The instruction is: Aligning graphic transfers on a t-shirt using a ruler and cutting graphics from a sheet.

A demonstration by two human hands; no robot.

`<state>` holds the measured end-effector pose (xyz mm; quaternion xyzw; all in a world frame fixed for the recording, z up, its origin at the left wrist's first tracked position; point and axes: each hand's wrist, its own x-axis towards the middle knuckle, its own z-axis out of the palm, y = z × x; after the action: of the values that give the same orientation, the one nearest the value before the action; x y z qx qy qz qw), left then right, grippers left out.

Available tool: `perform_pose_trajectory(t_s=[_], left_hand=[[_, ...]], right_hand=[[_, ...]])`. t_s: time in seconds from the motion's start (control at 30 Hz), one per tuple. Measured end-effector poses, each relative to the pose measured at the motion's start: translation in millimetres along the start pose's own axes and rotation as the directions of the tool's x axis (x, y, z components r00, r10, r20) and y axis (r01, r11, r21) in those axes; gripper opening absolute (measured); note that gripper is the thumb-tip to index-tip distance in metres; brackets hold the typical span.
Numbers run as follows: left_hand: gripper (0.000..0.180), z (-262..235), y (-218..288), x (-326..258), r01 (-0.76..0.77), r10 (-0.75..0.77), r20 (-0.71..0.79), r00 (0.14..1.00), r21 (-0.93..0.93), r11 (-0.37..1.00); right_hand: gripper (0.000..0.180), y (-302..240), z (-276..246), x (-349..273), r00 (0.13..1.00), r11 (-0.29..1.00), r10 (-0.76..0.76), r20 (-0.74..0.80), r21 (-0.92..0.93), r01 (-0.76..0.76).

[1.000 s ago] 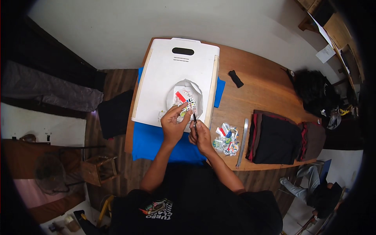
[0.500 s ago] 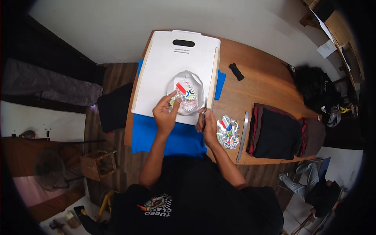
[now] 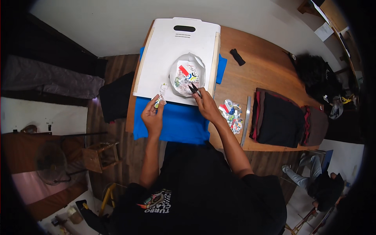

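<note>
My left hand (image 3: 152, 117) pinches a small printed transfer (image 3: 161, 96), clear with a yellow-green patch, over the near edge of a white board (image 3: 155, 58). My right hand (image 3: 207, 105) is closed round black thread snips (image 3: 193, 88), whose blades point up and left across the rim of a round white pouch-like holder (image 3: 201, 65). Colourful printed pieces (image 3: 188, 74) with a red strip fill the holder, which rests on the board. Under the board lies blue fabric (image 3: 172, 121), its near part hanging toward me.
Right of my right hand lie a pile of printed cut-outs (image 3: 232, 115) and a metal ruler (image 3: 246, 121). Farther right are folded dark garments (image 3: 279, 119). A black bundle (image 3: 237, 57) sits on the wooden table (image 3: 258, 55). Another person (image 3: 323, 192) sits at lower right.
My left hand has drawn back from the holder, down and left, with a printed transfer. My right hand has moved up to the holder's rim, the snips now plainly visible.
</note>
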<state>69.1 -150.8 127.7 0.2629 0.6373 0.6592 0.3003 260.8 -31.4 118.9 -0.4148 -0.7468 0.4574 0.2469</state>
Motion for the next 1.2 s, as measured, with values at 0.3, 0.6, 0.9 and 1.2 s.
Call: perform_pose_trajectory(t_s=[0.3, 0.6, 0.9, 1.2], left_hand=[[0.028, 8, -12, -5, -0.059, 0.057, 0.132, 0.99, 0.011, 0.998], [0.027, 27, -19, -30, 0.089, -0.161, 0.69, 0.706, 0.139, 0.986], [0.03, 23, -35, -22, -0.027, -0.22, 0.868, 0.445, 0.258, 0.966], [0.037, 9, -69, -20, -0.17, -0.207, 0.875, 0.438, 0.307, 0.936]], right_hand=[[0.022, 9, 28, -36, 0.978, 0.961, -0.031, -0.207, 0.263, 0.086], [0.03, 33, 52, -98, 0.938, 0.767, 0.215, -0.27, 0.641, 0.008], [0.013, 36, 55, -145, 0.902, 0.684, 0.407, -0.145, 0.703, -0.196], [0.016, 77, 67, -158, 0.622, 0.615, 0.699, -0.353, 0.741, -0.271]])
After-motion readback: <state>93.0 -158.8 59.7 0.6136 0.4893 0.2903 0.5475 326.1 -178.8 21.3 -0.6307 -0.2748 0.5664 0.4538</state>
